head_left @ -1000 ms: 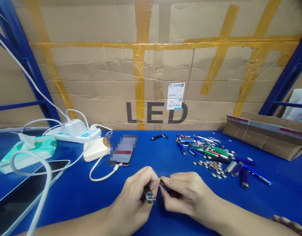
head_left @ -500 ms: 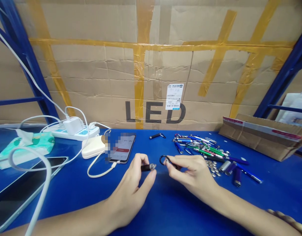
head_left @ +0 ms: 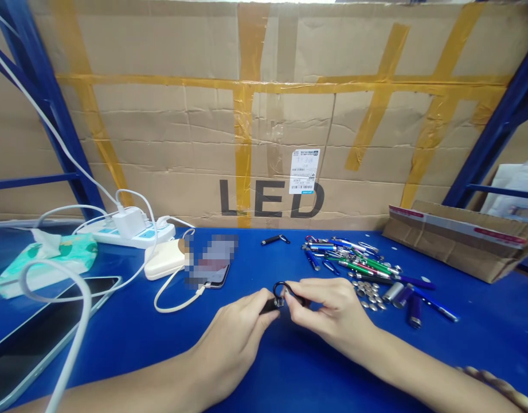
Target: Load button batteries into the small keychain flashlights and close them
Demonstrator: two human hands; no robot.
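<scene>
- Beside your left forearm lies a large dark-screened device, with the tissue pack beyond it.
- Farther out, past your left hand, a cream power bank sits next to the cabled phone.
- Your left hand is closed around a black tube, its metal end pointing toward your right hand.
- Straight beyond your hands rests another small black tube with a clip, untouched.
- Your right hand pinches a black loop. Half a second ago a gap separated it from the tube; now they meet or nearly so. That suggests you are bringing the two pieces together; I cannot tell whether they are linked.
- Past your right hand lie silvery discs and a heap of coloured tubes.
</scene>
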